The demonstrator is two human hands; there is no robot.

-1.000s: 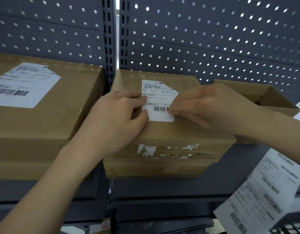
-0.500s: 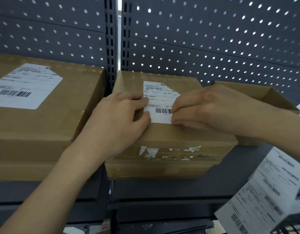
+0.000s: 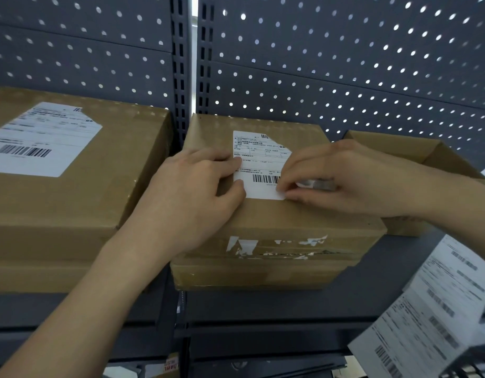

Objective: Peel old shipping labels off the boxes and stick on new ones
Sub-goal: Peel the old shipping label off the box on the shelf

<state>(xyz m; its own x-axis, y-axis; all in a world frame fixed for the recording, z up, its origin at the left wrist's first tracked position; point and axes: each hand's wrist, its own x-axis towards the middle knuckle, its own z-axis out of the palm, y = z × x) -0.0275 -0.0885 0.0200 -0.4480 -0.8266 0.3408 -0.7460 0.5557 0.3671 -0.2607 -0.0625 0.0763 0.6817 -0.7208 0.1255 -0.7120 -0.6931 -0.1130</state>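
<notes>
A brown cardboard box (image 3: 290, 222) stands in the middle of the shelf. On its top sits a white shipping label (image 3: 257, 162) with a barcode and a torn upper right corner. My left hand (image 3: 192, 192) lies flat on the box top, with its fingertips pressing the label's left edge. My right hand (image 3: 353, 178) pinches the label's lower right edge, where a lifted strip curls under the fingers. The right part of the label is hidden by that hand. White scraps of a torn label (image 3: 244, 245) cling to the box's front face.
A larger box (image 3: 99, 186) with its own white label (image 3: 39, 140) stands close on the left. An open empty box (image 3: 427, 156) sits behind my right hand. A strip of printed labels (image 3: 432, 309) hangs at the lower right. A grey pegboard (image 3: 317, 64) backs the shelf (image 3: 372, 290).
My right hand's fingers have closed on the label's lower right edge, and a lifted, curled strip now shows under them. My left hand has stayed put.
</notes>
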